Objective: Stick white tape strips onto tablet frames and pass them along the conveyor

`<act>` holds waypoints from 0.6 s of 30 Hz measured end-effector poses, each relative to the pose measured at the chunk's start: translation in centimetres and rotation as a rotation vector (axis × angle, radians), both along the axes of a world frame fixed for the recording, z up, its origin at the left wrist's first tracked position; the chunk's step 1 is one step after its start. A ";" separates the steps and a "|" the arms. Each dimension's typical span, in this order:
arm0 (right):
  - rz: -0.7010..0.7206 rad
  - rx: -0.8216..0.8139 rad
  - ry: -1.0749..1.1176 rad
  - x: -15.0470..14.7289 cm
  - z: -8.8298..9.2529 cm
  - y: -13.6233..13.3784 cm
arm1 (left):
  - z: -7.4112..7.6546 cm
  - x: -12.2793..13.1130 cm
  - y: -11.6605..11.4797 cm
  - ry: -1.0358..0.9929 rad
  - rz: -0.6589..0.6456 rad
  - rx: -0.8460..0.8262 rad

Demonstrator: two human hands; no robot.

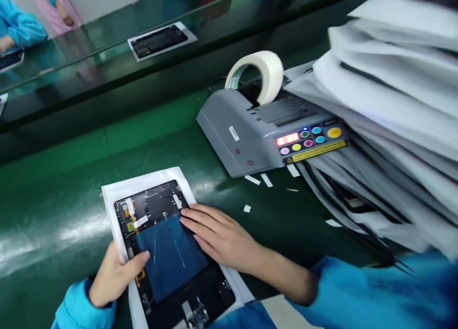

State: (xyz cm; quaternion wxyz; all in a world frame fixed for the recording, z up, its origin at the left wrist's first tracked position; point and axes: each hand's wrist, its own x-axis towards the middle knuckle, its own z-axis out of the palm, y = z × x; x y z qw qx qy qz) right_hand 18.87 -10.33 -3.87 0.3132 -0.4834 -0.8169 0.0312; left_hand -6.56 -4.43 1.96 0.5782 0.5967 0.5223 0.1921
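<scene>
The fingers of the right hand [225, 238] are being held straight and close together, their tips being rested on the right edge of an opened tablet [171, 252], just beside a white strip [178, 201]. The thumb of the left hand [114, 276] is being laid over the opposite edge onto a blue panel [161, 271]; whether its hidden fingers are being curled underneath cannot be told. Should too much weight be put through either hand, the panel or the thin wiring beside it could be strained, and a strip could be lifted by a dragging fingertip. The tablet is being carried on a white sheet [143, 182] on the green bench [71, 176], so a skid could be caused by uneven pressure. Its long axis is being slanted from upper left to lower right, the strip-bearing end being pointed away from the wearer, toward the far line, with the tape dispenser [232, 133] being kept well to the right.
</scene>
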 end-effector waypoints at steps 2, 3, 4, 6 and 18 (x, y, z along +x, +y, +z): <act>-0.016 0.045 0.022 0.1 0.3 0.0 | -0.4 -0.3 -0.9 0.003 0.053 0.000; -0.026 0.088 0.031 0.4 0.5 0.0 | -0.5 -0.4 -1.2 -0.006 0.101 0.002; -0.049 0.149 0.041 0.9 0.6 -0.2 | -0.6 -0.5 -1.4 -0.012 0.153 -0.002; -0.140 0.290 0.064 2.4 0.9 -0.5 | -0.7 -1.0 -1.5 -0.008 0.252 -0.025; -0.377 0.420 0.088 5.4 1.1 -1.4 | -1.2 0.3 -1.7 -0.077 0.040 -0.059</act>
